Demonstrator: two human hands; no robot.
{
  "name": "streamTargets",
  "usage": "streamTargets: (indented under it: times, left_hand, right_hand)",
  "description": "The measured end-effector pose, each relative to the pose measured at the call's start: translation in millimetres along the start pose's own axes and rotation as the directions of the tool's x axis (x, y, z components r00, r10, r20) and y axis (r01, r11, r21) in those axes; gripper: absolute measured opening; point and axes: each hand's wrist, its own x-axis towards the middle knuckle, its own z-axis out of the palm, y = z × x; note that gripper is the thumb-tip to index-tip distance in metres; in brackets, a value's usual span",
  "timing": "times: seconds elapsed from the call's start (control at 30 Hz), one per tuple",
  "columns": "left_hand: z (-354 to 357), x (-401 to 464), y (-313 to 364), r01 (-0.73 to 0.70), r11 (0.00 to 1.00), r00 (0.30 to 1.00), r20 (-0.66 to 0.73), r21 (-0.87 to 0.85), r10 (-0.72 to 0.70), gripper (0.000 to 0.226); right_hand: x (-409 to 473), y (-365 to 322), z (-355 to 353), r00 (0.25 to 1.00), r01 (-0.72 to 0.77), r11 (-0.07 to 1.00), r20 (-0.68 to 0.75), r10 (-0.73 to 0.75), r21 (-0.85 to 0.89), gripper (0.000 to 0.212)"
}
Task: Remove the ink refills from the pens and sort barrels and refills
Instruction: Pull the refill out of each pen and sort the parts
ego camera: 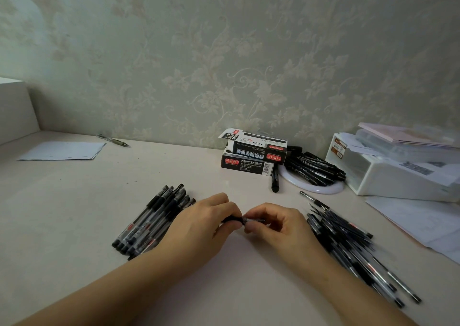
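Fingers point(234, 222) of the left hand point(199, 223) are curled round the dark grip end of one pen point(245, 219) at the centre of the frame, while the right hand point(281, 226) pinches its pale tip section between thumb and forefinger; both hands are closed on that same pen, held just above the tabletop point(74, 201). This looks like the moment of unscrewing or drawing out the front end to free the refill, though the hands hide whether the tip is already loose. To do it well, the left hand should hold the barrel steady and do no turning, and the right should twist at the very tip, then pull straight along the pen's axis so the thin refill does not bend. Left of centre lies a neat row of pens point(151, 220), side by side and partly under the left wrist. Right of centre lies a looser heap of barrels and thin refills point(348, 241), overlapping too much to tell apart, so the parts should be set down deliberately. Two stacked pen boxes point(251, 155) stand near the wall above centre
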Motion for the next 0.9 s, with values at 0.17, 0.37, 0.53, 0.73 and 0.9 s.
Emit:
streamTargets:
  times: [0.17,0.37,0.53,0.73,0.9]
  left_hand:
    - [-2.1,1.2,-0.5,-0.002,0.999,1.000,0.015,-0.033,0.002,0.010]
    - [-1.2,-0.5,0.4,-0.024,0.998,1.000,0.003,-0.051,0.025,0.012]
    - [-0.6,-0.7,-0.1,-0.033,0.998,0.999,0.005,-0.059,0.033,0.013]
    - [-1.6,-0.6,2.2,-0.045,0.997,0.999,-0.009,-0.062,0.045,0.013]
    - [-5.4,3.4,7.4,-0.032,0.999,0.993,-0.113,0.030,0.035,0.013]
  right_hand:
    - [-0.3,0.9,-0.8,1.000,0.006,1.000,-0.014,-0.005,0.029,0.014]
    - [-2.4,1.4,-2.3,1.000,0.021,0.997,-0.006,-0.021,0.080,0.015]
    - [-3.0,2.6,-1.7,1.000,0.019,0.995,-0.001,-0.019,0.099,0.014]
    - [-1.2,4.6,-1.6,1.000,0.024,0.994,-0.003,-0.024,0.104,0.015]
    - [4.5,5.9,2.7,0.992,0.023,1.000,-0.121,-0.022,0.008,0.025]
